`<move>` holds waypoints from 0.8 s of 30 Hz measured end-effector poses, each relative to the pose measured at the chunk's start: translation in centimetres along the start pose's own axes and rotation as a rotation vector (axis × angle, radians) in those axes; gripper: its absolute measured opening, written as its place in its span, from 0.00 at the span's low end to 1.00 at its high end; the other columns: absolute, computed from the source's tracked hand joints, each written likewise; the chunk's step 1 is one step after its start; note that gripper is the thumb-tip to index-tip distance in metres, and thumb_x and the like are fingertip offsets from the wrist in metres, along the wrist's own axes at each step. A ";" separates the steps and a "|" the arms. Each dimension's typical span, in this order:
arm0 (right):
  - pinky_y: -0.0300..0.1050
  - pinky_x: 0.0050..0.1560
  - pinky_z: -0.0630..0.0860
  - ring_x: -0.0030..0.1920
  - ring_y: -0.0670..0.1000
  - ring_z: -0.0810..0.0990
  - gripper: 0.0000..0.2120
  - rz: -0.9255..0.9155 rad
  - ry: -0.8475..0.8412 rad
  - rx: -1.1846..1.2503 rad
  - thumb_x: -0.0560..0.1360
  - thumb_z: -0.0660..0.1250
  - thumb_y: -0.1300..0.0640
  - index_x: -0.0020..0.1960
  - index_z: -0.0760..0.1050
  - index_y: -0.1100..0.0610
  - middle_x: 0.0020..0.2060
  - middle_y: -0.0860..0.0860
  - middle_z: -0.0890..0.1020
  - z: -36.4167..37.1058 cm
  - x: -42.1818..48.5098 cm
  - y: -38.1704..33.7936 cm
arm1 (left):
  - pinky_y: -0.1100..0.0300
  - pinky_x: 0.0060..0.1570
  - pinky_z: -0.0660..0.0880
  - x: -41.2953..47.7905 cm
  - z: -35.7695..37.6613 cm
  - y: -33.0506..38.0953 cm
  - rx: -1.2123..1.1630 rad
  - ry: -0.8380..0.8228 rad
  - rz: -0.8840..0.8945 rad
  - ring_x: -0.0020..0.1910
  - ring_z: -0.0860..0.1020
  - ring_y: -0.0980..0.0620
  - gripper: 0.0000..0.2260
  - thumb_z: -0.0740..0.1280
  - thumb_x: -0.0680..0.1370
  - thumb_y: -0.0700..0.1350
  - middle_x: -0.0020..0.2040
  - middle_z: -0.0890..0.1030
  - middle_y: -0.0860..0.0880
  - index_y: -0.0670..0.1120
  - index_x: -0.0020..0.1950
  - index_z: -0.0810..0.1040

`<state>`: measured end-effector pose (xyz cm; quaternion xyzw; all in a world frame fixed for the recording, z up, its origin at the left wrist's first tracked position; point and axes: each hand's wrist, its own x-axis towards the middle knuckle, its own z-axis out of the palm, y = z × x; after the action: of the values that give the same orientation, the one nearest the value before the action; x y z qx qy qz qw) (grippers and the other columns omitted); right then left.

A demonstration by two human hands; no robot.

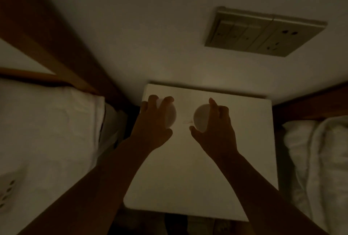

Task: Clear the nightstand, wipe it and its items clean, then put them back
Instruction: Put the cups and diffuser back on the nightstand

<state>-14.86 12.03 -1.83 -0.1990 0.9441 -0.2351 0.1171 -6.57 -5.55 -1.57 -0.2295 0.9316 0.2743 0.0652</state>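
The room is dim. A white square nightstand (pixel 207 169) stands between two beds, against the wall. My left hand (pixel 154 123) is cupped over a round white cup (pixel 172 115) at the top's far left part. My right hand (pixel 216 131) grips a second round white cup (pixel 201 117) beside it, a small handle showing on its left side. Both cups are at the level of the nightstand's top; whether they touch it I cannot tell. My fingers hide most of each cup.
A bed with a white pillow (pixel 47 131) lies to the left under a wooden headboard (pixel 47 33). Rumpled white bedding (pixel 320 169) lies to the right. A switch and socket panel (pixel 263 31) is set in the wall above the nightstand.
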 end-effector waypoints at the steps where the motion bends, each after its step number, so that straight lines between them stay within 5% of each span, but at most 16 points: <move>1: 0.49 0.51 0.77 0.62 0.56 0.73 0.50 0.003 0.009 0.003 0.64 0.77 0.43 0.76 0.51 0.51 0.64 0.52 0.66 0.2 0.9 0.1 | 0.48 0.50 0.74 1.1 0.0 0.2 0.008 -0.004 0.008 0.62 0.64 0.41 0.37 0.73 0.64 0.44 0.65 0.62 0.48 0.59 0.68 0.59; 8: 0.51 0.53 0.78 0.65 0.58 0.71 0.51 0.020 0.047 -0.043 0.63 0.78 0.43 0.76 0.53 0.55 0.67 0.56 0.66 0.8 5.0 -0.1 | 0.49 0.58 0.72 4.8 0.6 0.9 0.025 -0.034 0.037 0.65 0.63 0.42 0.37 0.72 0.65 0.41 0.70 0.60 0.49 0.59 0.70 0.61; 15: 0.55 0.51 0.81 0.64 0.59 0.71 0.51 0.046 0.054 -0.145 0.63 0.78 0.42 0.76 0.54 0.56 0.66 0.57 0.67 1.8 5.9 -0.7 | 0.49 0.55 0.75 5.4 0.8 1.0 0.095 -0.024 0.053 0.65 0.64 0.42 0.38 0.73 0.66 0.43 0.71 0.59 0.50 0.59 0.70 0.59; 24: 0.64 0.62 0.74 0.72 0.61 0.63 0.53 0.017 0.041 -0.071 0.63 0.77 0.40 0.77 0.49 0.50 0.73 0.58 0.60 -0.8 2.7 -1.7 | 0.37 0.69 0.64 2.0 -0.7 0.3 0.039 0.001 -0.065 0.77 0.51 0.39 0.48 0.73 0.71 0.55 0.79 0.47 0.45 0.59 0.77 0.40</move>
<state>-16.98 9.80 -0.68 -0.1899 0.9558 -0.2045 0.0925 -8.47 -6.47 -1.31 -0.2582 0.9289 0.2537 0.0780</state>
